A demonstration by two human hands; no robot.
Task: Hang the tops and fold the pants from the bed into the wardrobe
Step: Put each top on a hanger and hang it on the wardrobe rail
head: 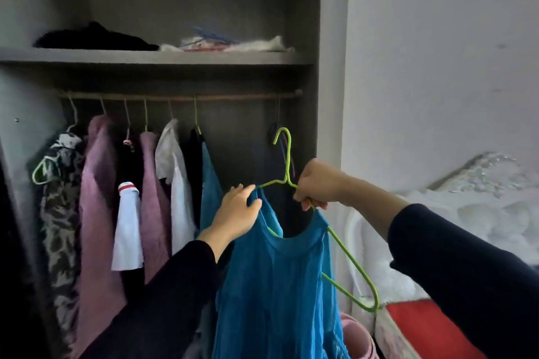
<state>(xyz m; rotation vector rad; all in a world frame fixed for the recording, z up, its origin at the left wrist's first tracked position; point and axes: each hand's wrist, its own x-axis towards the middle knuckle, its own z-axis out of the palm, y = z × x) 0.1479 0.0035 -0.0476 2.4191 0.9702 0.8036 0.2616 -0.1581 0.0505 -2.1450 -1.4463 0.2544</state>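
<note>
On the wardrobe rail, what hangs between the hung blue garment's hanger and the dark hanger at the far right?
Nothing. In the head view, the rail is bare between the hung blue garment's hanger and the dark hanger.

Blue top (280, 285); lime-green hanger (354, 264); mauve shirts (97, 213); leopard-print garment (59, 213); white shirt (179, 192); grey wardrobe (329, 67); red bedding (423, 326).

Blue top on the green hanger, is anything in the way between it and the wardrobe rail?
Nothing visible blocks it. The rail has a bare stretch above the blue top and green hanger, between the hung clothes on the left and a dark hanger near the right end, close by the green hook.
</note>
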